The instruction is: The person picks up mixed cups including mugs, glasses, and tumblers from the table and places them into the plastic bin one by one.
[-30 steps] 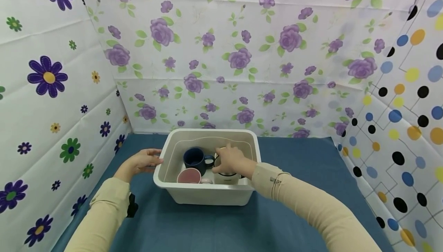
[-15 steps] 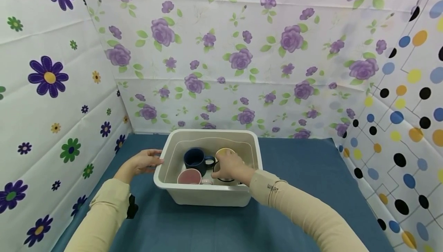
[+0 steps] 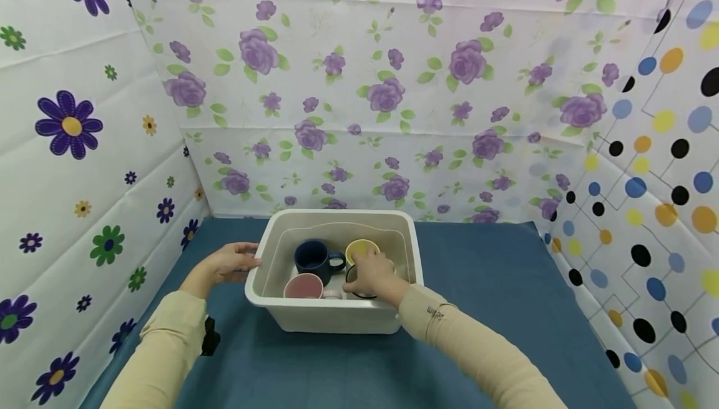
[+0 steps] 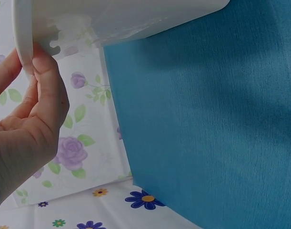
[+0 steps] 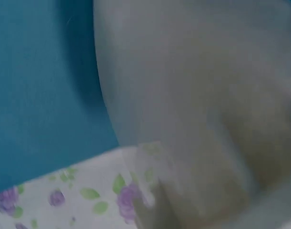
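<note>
A white plastic tub (image 3: pixel 331 318) stands on the blue tabletop. My left hand (image 3: pixel 224 262) pinches its left rim, with fingers curled at the edge in the left wrist view. My right hand (image 3: pixel 375 276) reaches inside at the right and holds a white mug with a black rim (image 3: pixel 362 295), mostly covered by the hand. Just behind it sits a yellow-lined mug (image 3: pixel 361 247). A dark blue mug (image 3: pixel 312 258) stands left of centre, its handle to the right. A pink-lined mug (image 3: pixel 304 286) is at the front left. The right wrist view is blurred.
Blue cloth (image 3: pixel 477 290) covers the table around the tub. A purple-flowered sheet (image 3: pixel 382 147) hangs behind, with patterned sheets on both sides. A black object (image 3: pixel 210 337) is by the left sleeve's cuff.
My right hand has lowered with the white mug toward the front right of the tub, uncovering the yellow-lined mug. My left hand has stayed at the rim.
</note>
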The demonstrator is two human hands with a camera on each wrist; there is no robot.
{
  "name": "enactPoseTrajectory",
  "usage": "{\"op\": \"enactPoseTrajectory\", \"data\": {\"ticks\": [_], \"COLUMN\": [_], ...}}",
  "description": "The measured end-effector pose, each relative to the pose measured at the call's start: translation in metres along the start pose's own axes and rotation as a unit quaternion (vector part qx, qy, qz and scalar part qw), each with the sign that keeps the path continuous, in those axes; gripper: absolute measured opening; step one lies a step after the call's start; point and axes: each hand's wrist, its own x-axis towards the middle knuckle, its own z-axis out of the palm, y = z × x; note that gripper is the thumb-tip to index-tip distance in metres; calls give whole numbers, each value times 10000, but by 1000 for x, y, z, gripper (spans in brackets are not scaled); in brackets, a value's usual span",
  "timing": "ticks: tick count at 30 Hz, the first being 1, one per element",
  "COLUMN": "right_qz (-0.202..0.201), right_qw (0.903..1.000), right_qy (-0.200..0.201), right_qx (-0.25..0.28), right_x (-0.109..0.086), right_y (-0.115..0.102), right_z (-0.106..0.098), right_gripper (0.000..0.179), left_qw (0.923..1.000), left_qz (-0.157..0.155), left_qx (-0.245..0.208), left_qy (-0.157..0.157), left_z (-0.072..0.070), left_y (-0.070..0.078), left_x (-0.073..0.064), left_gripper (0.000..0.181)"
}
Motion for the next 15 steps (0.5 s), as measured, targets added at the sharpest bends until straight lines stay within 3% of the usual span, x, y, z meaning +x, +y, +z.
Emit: {"op": "enactPoseTrajectory", "data": {"ticks": [5, 15], "right_qz": [-65, -221], "right_qw": [9998, 9997], "right_qy": [162, 75], "right_qx": [42, -106], "right_x": [3, 2], "right_y": [1, -3], "right_z": [8, 17], "right_gripper": [65, 65], "left_qw": [10000, 10000], "left_qz": [48, 31], "left_qx": [21, 25], "left_qy": [0, -17], "left_z": [0, -2], "left_y": [0, -2], "left_x": [2, 2], "left_gripper": [66, 66]}}
